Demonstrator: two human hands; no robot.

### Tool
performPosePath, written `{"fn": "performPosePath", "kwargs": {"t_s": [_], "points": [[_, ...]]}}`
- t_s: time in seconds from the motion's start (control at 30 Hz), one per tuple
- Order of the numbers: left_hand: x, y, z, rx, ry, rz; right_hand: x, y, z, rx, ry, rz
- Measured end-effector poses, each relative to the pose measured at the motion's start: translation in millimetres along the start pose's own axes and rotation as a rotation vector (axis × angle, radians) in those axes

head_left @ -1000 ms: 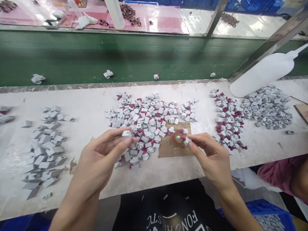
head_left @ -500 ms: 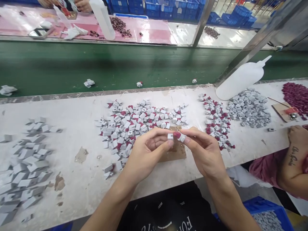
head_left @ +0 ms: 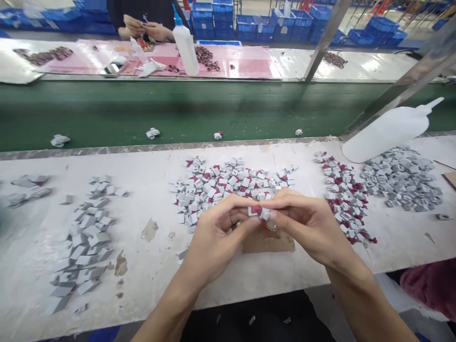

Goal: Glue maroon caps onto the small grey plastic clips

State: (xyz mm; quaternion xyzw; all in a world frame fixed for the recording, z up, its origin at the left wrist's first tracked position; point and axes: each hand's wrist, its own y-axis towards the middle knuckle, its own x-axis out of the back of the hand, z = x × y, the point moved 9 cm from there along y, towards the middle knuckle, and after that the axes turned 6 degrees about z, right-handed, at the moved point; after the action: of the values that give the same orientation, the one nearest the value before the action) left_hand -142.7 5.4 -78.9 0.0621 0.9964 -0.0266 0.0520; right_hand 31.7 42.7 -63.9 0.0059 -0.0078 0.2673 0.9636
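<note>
A small white-and-maroon piece point(head_left: 259, 212) lies roughly level.

- The head view looks out from the person's own head, forward and down across the white table point(head_left: 149, 185).
- It is close above the left hand point(head_left: 217, 232) and right hand point(head_left: 313, 225), near the middle.
- Farther off, it takes in the green strip point(head_left: 249, 107) and, near the top, blue bins point(head_left: 247, 28).
</note>
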Motion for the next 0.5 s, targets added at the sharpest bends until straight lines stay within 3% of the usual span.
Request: {"fn": "performPosePath", "kwargs": {"t_s": [0.07, 0.17, 0.23, 0.33, 0.43, 0.5], "points": [[25.1, 0, -8, -0.019, 0.074, -0.092, -13, 35, 2, -0.016, -0.041, 0.125], [72.3, 2, -18, -0.023, 0.27, -0.283, -33, 113, -1, -0.035, -0.268, 0.245], [103.5, 8, -22, -0.005, 0.356, -0.41, -39, 175, -5, -0.032, -0.559, 0.162], [139.1, 30, -24, 0.037, 0.443, -0.529, -62, 256, -14, -0.005, -0.694, 0.129], [158.2, 69, -23, 0.068, 0.543, -0.556, -79, 303, -27, -0.023, -0.713, 0.178], [165.9, 100, -20, 0.088, 0.588, -0.568, -71, 312, -32, -0.055, -0.717, 0.156]]}}
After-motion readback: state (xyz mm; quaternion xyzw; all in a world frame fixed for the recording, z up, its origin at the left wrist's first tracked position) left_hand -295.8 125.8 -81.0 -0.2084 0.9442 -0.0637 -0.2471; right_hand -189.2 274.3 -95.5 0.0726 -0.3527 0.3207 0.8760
